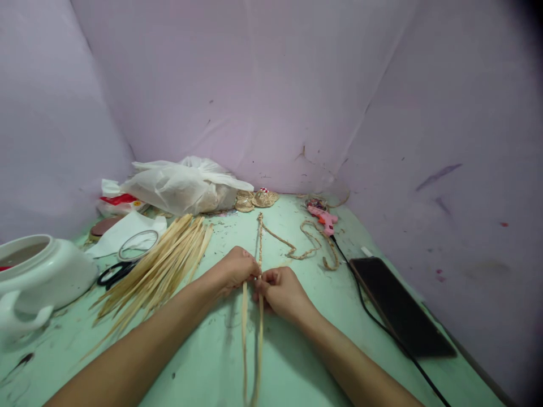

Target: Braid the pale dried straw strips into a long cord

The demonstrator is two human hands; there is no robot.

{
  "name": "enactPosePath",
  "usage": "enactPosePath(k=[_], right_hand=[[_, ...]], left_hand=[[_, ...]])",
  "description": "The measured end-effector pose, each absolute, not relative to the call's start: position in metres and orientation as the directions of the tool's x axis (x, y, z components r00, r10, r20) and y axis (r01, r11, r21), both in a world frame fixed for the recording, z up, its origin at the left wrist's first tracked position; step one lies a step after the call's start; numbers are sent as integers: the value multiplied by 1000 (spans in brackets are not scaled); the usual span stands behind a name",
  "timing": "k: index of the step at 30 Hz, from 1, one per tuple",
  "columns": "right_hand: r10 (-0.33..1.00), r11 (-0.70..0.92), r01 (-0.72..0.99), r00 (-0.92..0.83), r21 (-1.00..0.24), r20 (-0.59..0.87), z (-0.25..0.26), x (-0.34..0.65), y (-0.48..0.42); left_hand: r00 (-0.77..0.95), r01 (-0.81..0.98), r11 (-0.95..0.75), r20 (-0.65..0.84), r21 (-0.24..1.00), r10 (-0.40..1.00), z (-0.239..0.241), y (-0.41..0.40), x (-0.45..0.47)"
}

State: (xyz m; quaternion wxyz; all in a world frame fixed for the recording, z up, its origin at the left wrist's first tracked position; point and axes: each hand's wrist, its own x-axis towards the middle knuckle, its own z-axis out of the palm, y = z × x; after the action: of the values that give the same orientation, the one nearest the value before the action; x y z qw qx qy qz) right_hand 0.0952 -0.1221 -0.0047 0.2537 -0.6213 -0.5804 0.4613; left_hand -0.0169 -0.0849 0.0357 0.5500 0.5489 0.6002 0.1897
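Two hands — left hand (238, 268) and right hand (283, 290) — meet at the near end of a braided cord (261, 242) over the green counter (199, 362).
Both hands' fingers are pinched narrow on pale straw strips (244, 333); the exact crossing is hidden among the knuckles, and the strips' lower ends run out of view. Tan, slim and knobbly, the cord stretches straight ahead, then doubles back and winds loosely near the pink glue gun (326, 220).
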Motion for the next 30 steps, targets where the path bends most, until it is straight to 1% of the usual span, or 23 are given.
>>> enactPosePath(k=[1,3,5,8,11,13,15,17,19,20,21,22,23,24,25,26,27,30], right_hand=[[959,-191,495,-92,-848,-270,-6,94,-122],[973,-144,571,-67,-808,-220,-4,95,-123],[986,-87,671,-47,-736,-159,3,96,-124],[990,-46,770,-51,-636,-133,11,98,-125],[996,2,847,-50,-531,-76,15,99,-125],[999,37,887,-49,-461,-15,14,98,-127],[995,101,902,-83,-419,62,14,96,-132],[962,268,867,-217,-421,167,14,95,-137],[896,436,776,-326,-456,302,15,96,-140],[876,470,733,-316,-492,364,16,98,-140],[876,459,696,-252,-552,411,17,100,-139],[893,409,655,-142,-636,427,17,103,-138],[916,335,593,-25,-732,400,17,107,-136],[939,259,507,67,-822,337,17,112,-134],[959,189,413,117,-891,257,17,117,-132],[977,124,330,124,-936,173,16,120,-131],[992,60,273,91,-960,88,15,123,-131],[987,-125,211,-69,-970,-142,13,123,-134]], left_hand=[[196,445,340,-460,829,866,34,-85,-16],[161,440,374,-481,817,862,33,-86,-15],[147,441,392,-496,807,856,32,-87,-14],[161,450,380,-492,808,856,31,-87,-14],[161,467,367,-486,804,859,27,-85,-15],[167,457,369,-486,809,858,24,-83,-16],[179,432,376,-487,820,855,21,-81,-18],[169,408,385,-483,828,859,19,-78,-20],[179,381,393,-484,837,857,16,-75,-23],[202,361,396,-485,844,851,16,-74,-25],[237,335,400,-488,853,840,15,-73,-27],[285,305,410,-493,860,822,15,-72,-29],[332,272,424,-498,864,801,16,-71,-30],[369,239,443,-503,864,782,17,-71,-32],[398,212,460,-506,862,765,18,-70,-33],[421,194,474,-510,859,750,19,-70,-33],[440,181,480,-507,859,741,21,-70,-34],[473,171,480,-499,860,726,24,-71,-33]])
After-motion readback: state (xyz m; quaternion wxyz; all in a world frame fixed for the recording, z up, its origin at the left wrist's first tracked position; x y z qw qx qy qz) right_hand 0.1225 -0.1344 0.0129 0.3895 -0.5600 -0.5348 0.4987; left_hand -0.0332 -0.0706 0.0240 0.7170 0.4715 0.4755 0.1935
